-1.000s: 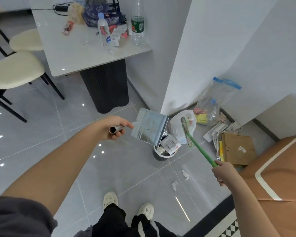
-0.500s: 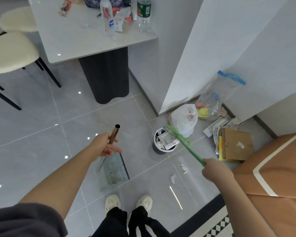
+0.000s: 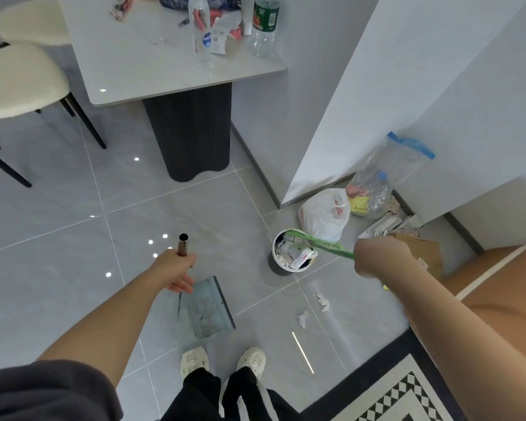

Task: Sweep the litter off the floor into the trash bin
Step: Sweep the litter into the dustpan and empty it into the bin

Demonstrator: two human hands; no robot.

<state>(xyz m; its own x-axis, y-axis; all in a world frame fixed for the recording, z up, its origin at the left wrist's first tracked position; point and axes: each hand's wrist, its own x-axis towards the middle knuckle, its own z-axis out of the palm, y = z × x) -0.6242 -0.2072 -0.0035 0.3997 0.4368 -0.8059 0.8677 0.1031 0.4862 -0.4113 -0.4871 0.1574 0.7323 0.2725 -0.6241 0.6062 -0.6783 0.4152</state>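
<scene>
A: Why does the dustpan (image 3: 205, 308) rest on the floor (image 3: 73, 268), just ahead of our shoes (image 3: 195, 360)?

B: So its lip meets the tile. Our left hand (image 3: 176, 268) is curled round the top of its metal handle, which steadies the pan.

A: And the broom (image 3: 325, 246)?

B: Our right hand (image 3: 377, 256) is closed round the green stick. The fingers face away from us, but the stick runs straight out of the fist. The head hangs over the trash bin (image 3: 278, 265), which is full of wrappers.

A: Where is the litter?

B: Two crumpled paper scraps (image 3: 322, 301) lie on the tile, right of the dustpan and apart from it. We reckon the broom must drop behind them and push them toward the pan.
</scene>
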